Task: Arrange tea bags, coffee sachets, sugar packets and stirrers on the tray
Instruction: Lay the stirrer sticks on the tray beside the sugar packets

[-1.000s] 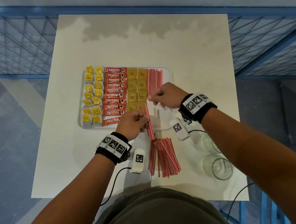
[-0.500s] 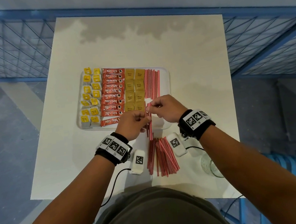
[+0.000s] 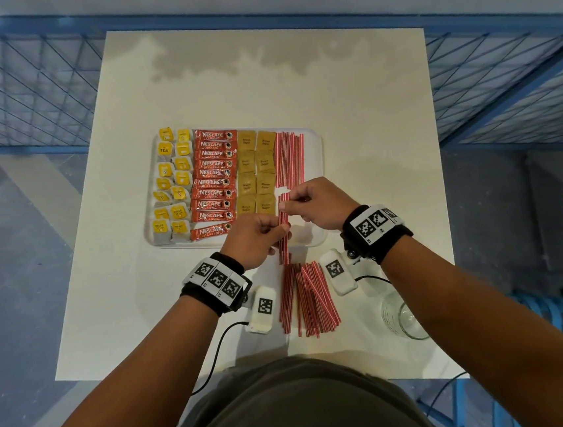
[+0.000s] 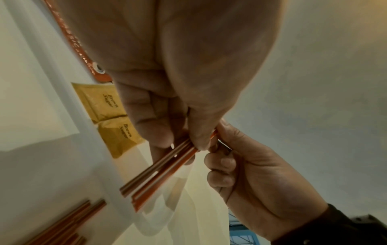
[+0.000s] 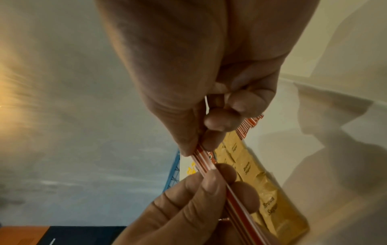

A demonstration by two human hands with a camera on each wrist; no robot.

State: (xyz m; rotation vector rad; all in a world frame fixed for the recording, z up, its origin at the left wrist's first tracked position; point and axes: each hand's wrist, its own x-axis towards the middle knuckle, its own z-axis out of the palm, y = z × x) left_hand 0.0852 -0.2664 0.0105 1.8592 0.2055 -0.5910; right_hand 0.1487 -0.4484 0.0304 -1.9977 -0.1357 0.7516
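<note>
**A:** What are the hands doing?

**B:** Both pinch one small bundle of red-and-white stirrers point(image 3: 284, 228). The left hand point(image 3: 254, 238) has thumb and curled fingers point(image 4: 146, 116) closed on the near half of the bundle; the right hand point(image 3: 320, 206) pinches the far end between thumb and forefinger, the other fingers point(image 5: 247, 99) curled in. The bundle runs near to far, over the near right part of the tray point(image 3: 315, 148).

**A:** And the tray itself?

**B:** A white tray on the white bench point(image 3: 365, 102), filled in columns. Far left, tea bags point(image 3: 171, 186) with yellow tags in two columns; next, red coffee sachets point(image 3: 214, 175) stacked one behind another, the nearest one lying askew at the near rim. Then brown sugar packets point(image 3: 256, 174) in two columns. Right of those, a row of stirrers point(image 3: 289, 159) fills the far right part.

**A:** Anything off the tray?

**B:** A loose pile of stirrers point(image 3: 307, 298) on the bench just near of the tray, between the wrists. A clear glass point(image 3: 401, 315) stands at the near right, partly behind the right forearm.
</note>
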